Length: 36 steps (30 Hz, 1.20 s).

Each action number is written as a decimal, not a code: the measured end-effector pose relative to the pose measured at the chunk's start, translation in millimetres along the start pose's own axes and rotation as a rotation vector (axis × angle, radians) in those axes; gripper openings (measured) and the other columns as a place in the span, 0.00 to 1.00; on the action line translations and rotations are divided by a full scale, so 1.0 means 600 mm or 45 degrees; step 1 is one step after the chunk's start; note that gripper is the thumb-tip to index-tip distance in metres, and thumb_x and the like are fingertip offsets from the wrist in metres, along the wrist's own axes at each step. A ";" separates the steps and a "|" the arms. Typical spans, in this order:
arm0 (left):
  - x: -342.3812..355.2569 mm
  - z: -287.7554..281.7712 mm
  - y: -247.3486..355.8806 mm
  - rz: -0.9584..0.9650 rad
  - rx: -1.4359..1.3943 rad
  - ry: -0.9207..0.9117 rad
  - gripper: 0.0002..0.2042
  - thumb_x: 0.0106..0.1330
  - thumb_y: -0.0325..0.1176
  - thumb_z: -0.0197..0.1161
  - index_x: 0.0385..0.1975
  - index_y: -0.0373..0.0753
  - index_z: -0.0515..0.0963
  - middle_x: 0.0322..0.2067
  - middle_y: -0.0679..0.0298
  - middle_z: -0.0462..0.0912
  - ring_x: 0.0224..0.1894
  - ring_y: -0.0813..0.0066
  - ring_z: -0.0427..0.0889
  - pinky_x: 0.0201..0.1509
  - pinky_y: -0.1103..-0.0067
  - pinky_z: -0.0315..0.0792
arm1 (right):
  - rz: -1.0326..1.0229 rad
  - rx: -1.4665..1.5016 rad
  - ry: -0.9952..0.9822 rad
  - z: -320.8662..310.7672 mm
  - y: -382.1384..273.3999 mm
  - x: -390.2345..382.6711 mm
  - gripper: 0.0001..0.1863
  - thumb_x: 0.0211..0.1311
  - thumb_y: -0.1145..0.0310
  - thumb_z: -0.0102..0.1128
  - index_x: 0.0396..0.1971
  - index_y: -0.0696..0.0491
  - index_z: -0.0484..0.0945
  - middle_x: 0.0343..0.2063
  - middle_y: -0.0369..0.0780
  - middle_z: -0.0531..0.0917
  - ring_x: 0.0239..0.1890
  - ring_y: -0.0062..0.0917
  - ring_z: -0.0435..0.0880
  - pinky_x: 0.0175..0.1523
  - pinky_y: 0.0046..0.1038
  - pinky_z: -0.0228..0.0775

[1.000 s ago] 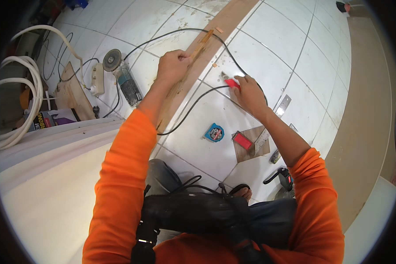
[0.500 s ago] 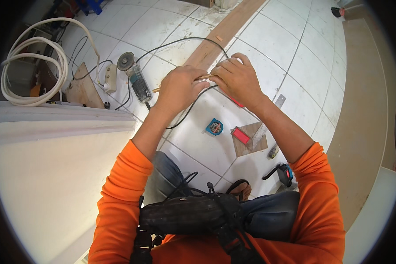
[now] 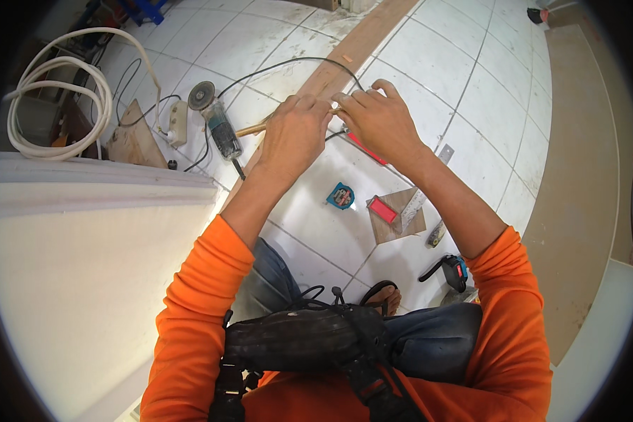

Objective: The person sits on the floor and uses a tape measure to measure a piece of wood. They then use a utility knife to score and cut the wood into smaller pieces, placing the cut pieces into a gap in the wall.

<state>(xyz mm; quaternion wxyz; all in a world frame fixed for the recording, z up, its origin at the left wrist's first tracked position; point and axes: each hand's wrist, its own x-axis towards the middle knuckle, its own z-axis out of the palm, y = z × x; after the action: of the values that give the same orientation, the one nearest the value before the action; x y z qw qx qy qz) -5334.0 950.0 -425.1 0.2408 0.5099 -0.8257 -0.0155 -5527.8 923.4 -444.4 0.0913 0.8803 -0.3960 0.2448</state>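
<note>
A thin golden-brown wooden stick (image 3: 252,129) spans my two hands above the floor. My left hand (image 3: 297,130) is closed round it, and its left end sticks out toward the angle grinder (image 3: 222,131). My right hand (image 3: 380,119) pinches near the other end with thumb and forefinger, its other fingers bent. Only a small gap parts the two hands. Just under my right hand lies a long red object (image 3: 367,148), partly covered. Nearer me are a blue tape measure (image 3: 341,196) and a red block (image 3: 382,209) on a small wooden board (image 3: 387,231).
A long wooden plank (image 3: 362,48) runs away across the tiles, crossed by a black cord (image 3: 288,65). A metal ruler (image 3: 412,211), a blue-black power tool or battery (image 3: 455,273) and a socket strip (image 3: 178,123) lie around. Coiled white hose (image 3: 21,133) hangs left.
Both hands have moved slightly farther from me, and the gap between them has narrowed. The stick has moved with them, its left end now closer to the grinder.
</note>
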 end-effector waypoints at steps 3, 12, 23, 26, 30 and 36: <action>-0.001 0.006 -0.011 -0.030 -0.050 0.015 0.07 0.68 0.33 0.64 0.36 0.37 0.82 0.33 0.54 0.85 0.40 0.53 0.83 0.47 0.63 0.77 | -0.031 -0.045 -0.051 0.009 0.000 0.005 0.10 0.69 0.59 0.62 0.38 0.50 0.84 0.30 0.36 0.86 0.38 0.29 0.86 0.63 0.39 0.68; -0.002 0.046 -0.027 -0.062 0.088 -0.100 0.09 0.70 0.36 0.61 0.33 0.37 0.82 0.30 0.53 0.85 0.39 0.52 0.84 0.46 0.62 0.77 | 0.024 0.020 -0.152 0.053 -0.002 -0.005 0.08 0.70 0.63 0.59 0.35 0.51 0.82 0.30 0.39 0.86 0.35 0.32 0.86 0.60 0.40 0.69; -0.020 0.084 -0.054 -0.367 -0.156 -0.311 0.12 0.70 0.37 0.60 0.33 0.36 0.84 0.34 0.52 0.86 0.42 0.52 0.84 0.48 0.62 0.77 | 0.327 0.268 -0.493 0.085 -0.027 -0.006 0.10 0.74 0.62 0.54 0.37 0.50 0.82 0.31 0.42 0.86 0.37 0.37 0.85 0.56 0.39 0.67; -0.039 0.071 -0.080 -0.410 -0.506 -0.458 0.12 0.70 0.39 0.61 0.36 0.37 0.85 0.34 0.53 0.87 0.40 0.53 0.84 0.47 0.64 0.76 | 0.168 0.394 -0.475 0.083 -0.013 -0.024 0.09 0.74 0.64 0.53 0.38 0.49 0.82 0.33 0.40 0.86 0.43 0.34 0.84 0.60 0.38 0.66; -0.064 0.059 -0.100 -0.584 -0.970 -0.644 0.10 0.71 0.36 0.62 0.39 0.36 0.85 0.28 0.58 0.83 0.34 0.67 0.79 0.46 0.73 0.74 | 0.042 0.511 -0.524 0.090 -0.018 -0.040 0.08 0.73 0.67 0.54 0.40 0.47 0.83 0.36 0.37 0.87 0.46 0.31 0.84 0.64 0.37 0.64; -0.082 0.038 -0.121 -0.278 -0.534 -1.049 0.11 0.72 0.33 0.61 0.45 0.36 0.85 0.40 0.62 0.87 0.43 0.70 0.82 0.53 0.73 0.74 | -0.115 0.202 -0.620 0.140 0.026 -0.077 0.10 0.67 0.72 0.55 0.43 0.47 0.84 0.37 0.35 0.86 0.47 0.30 0.84 0.60 0.36 0.68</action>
<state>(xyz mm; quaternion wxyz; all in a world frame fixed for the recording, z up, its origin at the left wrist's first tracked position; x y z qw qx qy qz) -5265.0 951.8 -483.8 -0.0122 0.4853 -0.7732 -0.4080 -5535.5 913.2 -540.8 -0.0655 0.9345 -0.3462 0.0516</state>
